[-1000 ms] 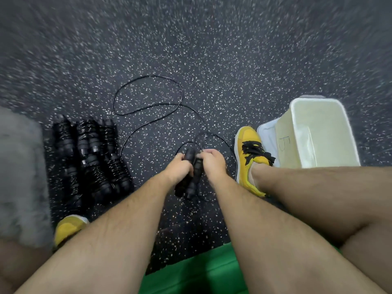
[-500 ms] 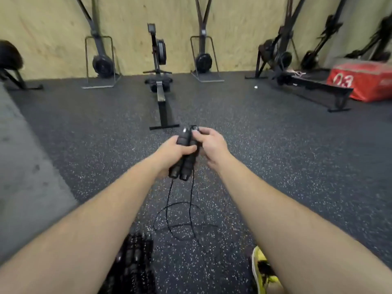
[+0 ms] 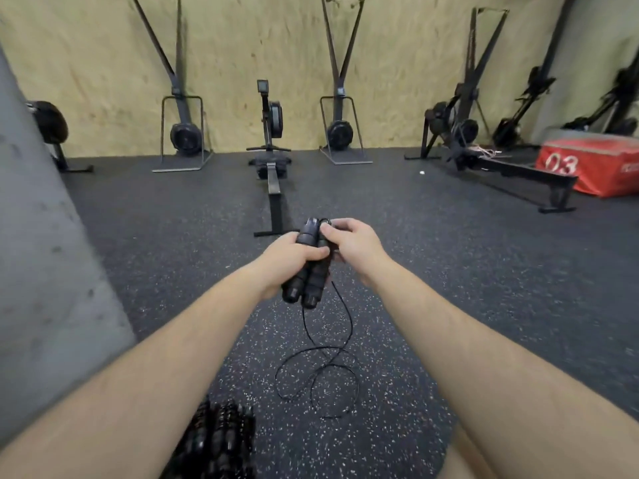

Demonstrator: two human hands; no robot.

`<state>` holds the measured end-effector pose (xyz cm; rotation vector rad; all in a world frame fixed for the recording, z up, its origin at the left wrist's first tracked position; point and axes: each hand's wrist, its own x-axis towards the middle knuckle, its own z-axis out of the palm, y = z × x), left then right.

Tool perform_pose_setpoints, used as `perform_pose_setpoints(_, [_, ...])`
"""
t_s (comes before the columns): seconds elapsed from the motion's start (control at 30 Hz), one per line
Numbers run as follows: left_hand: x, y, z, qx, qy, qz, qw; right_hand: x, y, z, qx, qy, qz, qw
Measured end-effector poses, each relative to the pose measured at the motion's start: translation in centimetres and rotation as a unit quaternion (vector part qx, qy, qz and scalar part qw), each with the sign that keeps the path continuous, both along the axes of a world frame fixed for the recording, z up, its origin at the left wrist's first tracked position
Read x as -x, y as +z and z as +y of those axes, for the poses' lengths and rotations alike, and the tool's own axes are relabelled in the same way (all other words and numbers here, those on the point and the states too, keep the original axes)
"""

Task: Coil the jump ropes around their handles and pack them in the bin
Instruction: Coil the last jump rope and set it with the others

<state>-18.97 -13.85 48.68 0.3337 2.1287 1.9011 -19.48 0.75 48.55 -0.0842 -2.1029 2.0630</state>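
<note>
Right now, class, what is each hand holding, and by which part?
The left hand grips both jump rope handles together around their middles; the right hand pinches their top ends. The cord hangs loose below.

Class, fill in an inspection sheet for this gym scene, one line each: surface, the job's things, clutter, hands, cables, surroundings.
Surface: dark speckled rubber floor.
Job's things: two black handles held side by side; loose rope hangs from them and loops on the floor; coiled ropes pile at lower left; bin not in view.
Clutter: small white scrap on the floor.
Hands: left hand grips both handles; right hand pinches their top end.
Cables: nothing seen besides the rope.
Surroundings: rowing machine, red box marked 03, board wall.
</note>
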Motion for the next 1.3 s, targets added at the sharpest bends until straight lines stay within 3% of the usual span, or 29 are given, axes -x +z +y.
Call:
perform_pose_setpoints(0.17, [0.8, -8.2, -1.1, 0.001, 0.004, -0.067, 0.998, 0.0, -6.3, -0.1, 0.054, 0.061, -0.103, 0.991])
perform_pose_setpoints(0.27, [1.7, -9.6, -1.6, -0.008, -0.008, -0.068, 0.998, 1.4, -7.4, -0.5, -0.002, 0.082, -0.113, 0.99])
perform_pose_setpoints(0.47, [4.6, -9.2, -3.2, -0.03, 0.017, -0.041, 0.999, 3.6, -7.7, -1.7, 0.028, 0.096, -0.092, 0.991])
perform_pose_setpoints(0.6, [6.1, -9.7, -2.8, -0.074, 0.1, -0.049, 0.991, 3.3, -6.6, -2.4, -0.128, 0.104, -0.083, 0.983])
perform_pose_setpoints(0.7, [6.6, -9.3, -2.1, -0.167, 0.156, -0.112, 0.967, 1.5, -6.9, -3.9, -0.253, 0.176, -0.058, 0.95])
perform_pose_setpoints(0.77, [6.6, -9.1, -1.8, -0.186, 0.16, -0.155, 0.957, 1.1, -7.5, -5.0, -0.339, 0.153, -0.059, 0.926])
perform_pose_setpoints(0.9, [6.6, -9.3, -1.8, -0.091, 0.116, -0.104, 0.984, 2.0, -7.3, -4.4, -0.454, 0.119, -0.099, 0.878])
perform_pose_setpoints(1.0, [6.1, -8.6, -2.9, 0.152, 0.067, -0.003, 0.986, 2.2, -7.4, -2.4, -0.493, 0.095, -0.092, 0.86])
perform_pose_setpoints(1.03, [5.9, -8.4, -3.5, 0.273, 0.083, 0.054, 0.957, 2.3, -7.3, -1.9, -0.517, 0.093, -0.081, 0.847])
perform_pose_setpoints(1.07, [5.7, -8.4, -4.0, 0.385, 0.117, 0.126, 0.907, 2.3, -7.1, -1.3, -0.542, 0.098, -0.068, 0.832])
perform_pose_setpoints(1.1, [5.5, -8.4, -4.5, 0.447, 0.148, 0.208, 0.858, 2.3, -6.6, -0.8, -0.56, 0.107, -0.054, 0.82])
perform_pose_setpoints(1.13, [5.3, -8.3, -5.0, 0.45, 0.156, 0.289, 0.83, 2.4, -6.1, -0.4, -0.568, 0.118, -0.04, 0.813])
perform_pose_setpoints(1.2, [5.3, -8.2, -5.7, 0.409, 0.073, 0.402, 0.816, 2.5, -5.4, 0.2, -0.567, 0.141, -0.025, 0.811])
perform_pose_setpoints(1.3, [6.0, -8.5, -5.7, 0.462, -0.05, 0.43, 0.774, 2.3, -5.7, -0.1, -0.578, 0.182, 0.023, 0.795])
